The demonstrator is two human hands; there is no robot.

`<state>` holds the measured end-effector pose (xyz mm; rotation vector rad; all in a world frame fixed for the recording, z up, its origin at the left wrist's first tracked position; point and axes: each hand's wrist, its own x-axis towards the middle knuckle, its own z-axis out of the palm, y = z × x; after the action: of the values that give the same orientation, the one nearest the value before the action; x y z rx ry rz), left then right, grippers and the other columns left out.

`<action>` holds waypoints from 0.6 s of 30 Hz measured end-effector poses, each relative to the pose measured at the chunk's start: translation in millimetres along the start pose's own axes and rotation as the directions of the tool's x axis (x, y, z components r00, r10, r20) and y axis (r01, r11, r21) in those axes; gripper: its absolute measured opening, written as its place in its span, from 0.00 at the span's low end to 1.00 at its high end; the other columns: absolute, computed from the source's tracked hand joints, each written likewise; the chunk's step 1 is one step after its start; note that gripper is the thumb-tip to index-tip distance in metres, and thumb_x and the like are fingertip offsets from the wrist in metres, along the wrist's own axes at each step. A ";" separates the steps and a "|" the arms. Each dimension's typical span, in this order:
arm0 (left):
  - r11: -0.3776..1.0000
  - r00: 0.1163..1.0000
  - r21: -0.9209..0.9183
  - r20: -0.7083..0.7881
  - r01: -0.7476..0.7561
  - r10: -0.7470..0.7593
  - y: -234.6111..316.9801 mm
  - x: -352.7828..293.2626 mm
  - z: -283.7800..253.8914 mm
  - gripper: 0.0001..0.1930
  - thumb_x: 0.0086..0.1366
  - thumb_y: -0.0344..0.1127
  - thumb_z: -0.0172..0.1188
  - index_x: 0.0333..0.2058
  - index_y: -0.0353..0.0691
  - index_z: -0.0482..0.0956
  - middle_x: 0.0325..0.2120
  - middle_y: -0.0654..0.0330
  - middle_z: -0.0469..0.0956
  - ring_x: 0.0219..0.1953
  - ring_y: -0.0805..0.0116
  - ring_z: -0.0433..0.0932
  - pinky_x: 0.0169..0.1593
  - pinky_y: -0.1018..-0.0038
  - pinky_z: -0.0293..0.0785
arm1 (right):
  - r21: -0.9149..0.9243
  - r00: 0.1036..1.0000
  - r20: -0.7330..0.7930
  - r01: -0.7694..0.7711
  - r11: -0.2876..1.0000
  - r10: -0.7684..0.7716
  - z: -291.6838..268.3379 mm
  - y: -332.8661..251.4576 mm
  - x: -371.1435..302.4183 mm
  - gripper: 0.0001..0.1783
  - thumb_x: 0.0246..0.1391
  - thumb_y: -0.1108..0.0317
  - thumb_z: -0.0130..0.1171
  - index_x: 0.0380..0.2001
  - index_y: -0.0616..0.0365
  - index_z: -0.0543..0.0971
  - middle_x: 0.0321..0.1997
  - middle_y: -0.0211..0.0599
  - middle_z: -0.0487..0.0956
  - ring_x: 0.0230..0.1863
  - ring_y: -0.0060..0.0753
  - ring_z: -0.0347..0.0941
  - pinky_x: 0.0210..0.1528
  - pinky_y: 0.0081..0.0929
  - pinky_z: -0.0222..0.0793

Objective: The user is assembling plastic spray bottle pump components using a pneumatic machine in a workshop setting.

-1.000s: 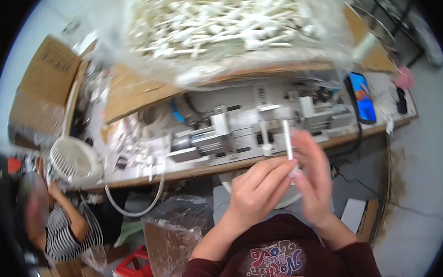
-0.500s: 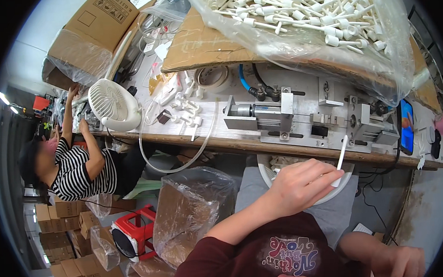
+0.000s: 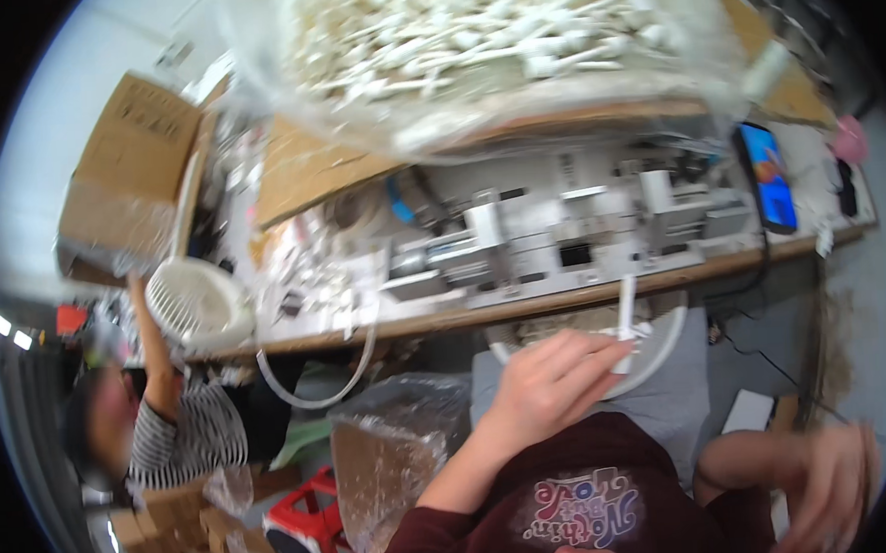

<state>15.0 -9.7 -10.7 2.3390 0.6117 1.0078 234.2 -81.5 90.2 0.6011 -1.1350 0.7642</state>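
My left hand (image 3: 554, 386) pinches a white plastic stem (image 3: 627, 307), which points up toward the table edge; its thicker lower end is at my fingertips. Beneath that hand, a round white basin (image 3: 675, 339) stands in front of my lap, with pale pieces inside partly hidden. Off to the right, my right hand (image 3: 830, 492) is smeared by motion, so its fingers do not read clearly. Beyond the basin, a metal clamping fixture (image 3: 574, 255) with a cylinder (image 3: 447, 251) is mounted on the table.
A clear bag of white capped stems (image 3: 491, 44) rests on cardboard at the back. Along the table (image 3: 415, 323) are a white fan (image 3: 199, 304), a looped clear hose (image 3: 314, 395) and a phone (image 3: 766, 174). A co-worker (image 3: 196, 430) sits at left near a red stool (image 3: 305, 509).
The view has shifted, so the table sits further left and lower. My left hand still holds the white stem, now more upright. My right hand has risen slightly and blurred.
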 end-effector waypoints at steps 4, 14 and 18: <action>0.999 1.000 0.030 -0.002 0.013 -0.013 -2.4 -1.5 -5.2 0.18 0.51 0.26 0.72 0.44 0.36 0.84 0.35 0.57 0.83 0.34 0.62 0.83 0.34 0.71 0.78 | -0.171 0.842 -0.454 -0.404 0.899 0.292 -54.4 -75.6 -41.6 0.14 0.44 0.81 0.66 0.37 0.62 0.78 0.36 0.51 0.75 0.22 0.37 0.76 0.21 0.36 0.83; 0.996 0.996 -0.010 0.027 0.090 -0.090 7.2 -2.4 7.2 0.20 0.44 0.23 0.75 0.40 0.35 0.85 0.33 0.55 0.84 0.34 0.61 0.82 0.38 0.72 0.77 | -0.529 0.573 -0.693 -0.817 -0.230 -0.438 -234.6 -242.9 -22.5 0.13 0.56 0.75 0.62 0.45 0.63 0.81 0.35 0.35 0.82 0.34 0.23 0.81 0.34 0.22 0.78; 0.997 0.997 -0.030 0.036 0.074 -0.073 14.6 -2.1 5.3 0.19 0.44 0.24 0.75 0.39 0.34 0.85 0.33 0.54 0.83 0.34 0.60 0.82 0.38 0.72 0.77 | -0.403 0.519 -0.731 -0.853 -0.332 -0.443 -298.9 -260.6 -22.1 0.12 0.51 0.77 0.64 0.41 0.63 0.81 0.33 0.37 0.84 0.30 0.25 0.83 0.27 0.20 0.78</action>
<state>20.6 -23.5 -6.0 2.2850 0.6585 0.9354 605.2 -18.1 -36.8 -1.6872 -0.5460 0.0946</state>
